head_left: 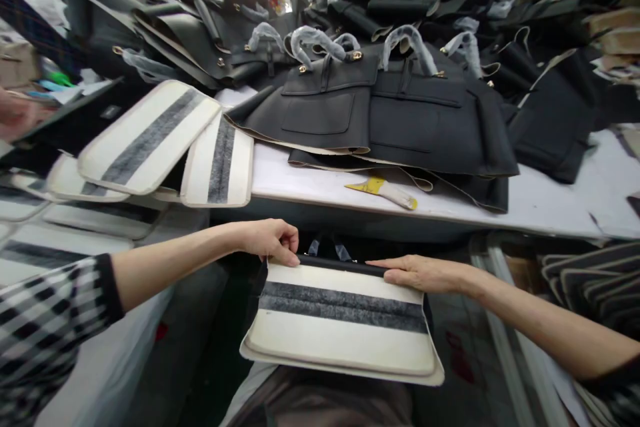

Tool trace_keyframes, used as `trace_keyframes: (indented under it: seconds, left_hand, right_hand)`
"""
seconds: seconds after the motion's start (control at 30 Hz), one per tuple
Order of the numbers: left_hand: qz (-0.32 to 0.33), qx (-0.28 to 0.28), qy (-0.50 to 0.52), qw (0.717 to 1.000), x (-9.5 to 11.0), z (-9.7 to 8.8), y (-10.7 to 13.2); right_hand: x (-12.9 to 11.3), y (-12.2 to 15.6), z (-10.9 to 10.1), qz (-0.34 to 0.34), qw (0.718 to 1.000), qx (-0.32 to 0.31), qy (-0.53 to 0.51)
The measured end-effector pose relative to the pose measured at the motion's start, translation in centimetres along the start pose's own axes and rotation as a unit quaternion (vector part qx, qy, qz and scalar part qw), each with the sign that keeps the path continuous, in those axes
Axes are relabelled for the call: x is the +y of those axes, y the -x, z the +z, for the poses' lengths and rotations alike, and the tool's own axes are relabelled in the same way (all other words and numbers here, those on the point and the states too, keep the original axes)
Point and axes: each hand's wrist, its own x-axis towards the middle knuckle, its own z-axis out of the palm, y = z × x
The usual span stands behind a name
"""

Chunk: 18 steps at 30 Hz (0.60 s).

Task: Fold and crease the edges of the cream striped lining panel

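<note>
Above my lap is a partly made black handbag with a cream bag panel (345, 343) facing up, a dark glue-like stripe running across it. Two plastic-wrapped handle ends (343, 251) stick up behind its black top edge. My left hand (275, 240) is closed on the top left corner, thumb pressed on the cream face. At the top right, my right hand (417, 273) has its fingers stretched along the black edge and its thumb over the panel. The fingers' undersides are hidden, and so is the back of the bag.
Black handbags (325, 103) with wrapped handles crowd the white table (300, 180). A yellow-and-white pointed tool (383, 192) lies near its front edge. Striped cream panels (150, 137) are piled at left. Dark panels (600, 280) stand stacked at right. Part of another person's hand (17, 113) shows at far left.
</note>
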Motion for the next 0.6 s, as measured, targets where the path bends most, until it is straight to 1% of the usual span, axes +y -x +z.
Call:
trace_keyframes:
  seconds: [0.1,0.2,0.33,0.4,0.43,0.5,0.53,0.57,0.6]
  left_hand:
    - [0.024,0.015,-0.021,0.999,-0.1,-0.1,-0.2]
    - [0.034,0.028,-0.044,0.998,0.2,-0.1,-0.4]
    - [0.015,0.037,-0.080,0.996,0.9,0.1,-0.6]
    - [0.007,0.059,-0.110,0.992,1.5,0.5,-0.7]
    - [0.009,0.082,-0.132,0.988,1.9,0.9,-0.7]
    - [0.045,0.161,-0.186,0.968,3.0,2.2,-0.6]
    - [0.081,0.206,-0.211,0.952,3.6,3.3,-0.4]
    - [0.125,0.245,-0.229,0.934,4.3,4.5,-0.1]
    - [0.173,0.270,-0.239,0.916,5.1,6.0,0.3]
  right_hand:
    - [0.2,-0.3,-0.1,0.011,1.000,0.008,-0.016]
    - [-0.1,-1.0,-0.1,0.015,1.000,0.010,-0.017]
    - [-1.1,-2.0,0.1,-0.008,1.000,0.003,0.008]
    - [-1.8,-2.4,0.3,-0.008,0.999,0.015,0.036]
    - [-2.0,-2.6,0.3,-0.007,0.998,0.025,0.051]
    - [-1.9,-2.8,0.5,-0.004,0.996,0.055,0.069]
    - [-1.5,-2.6,0.7,-0.005,0.994,0.089,0.066]
    - [-0.8,-2.4,1.0,-0.011,0.988,0.143,0.049]
    - [0.2,-2.0,1.6,-0.017,0.976,0.214,0.017]
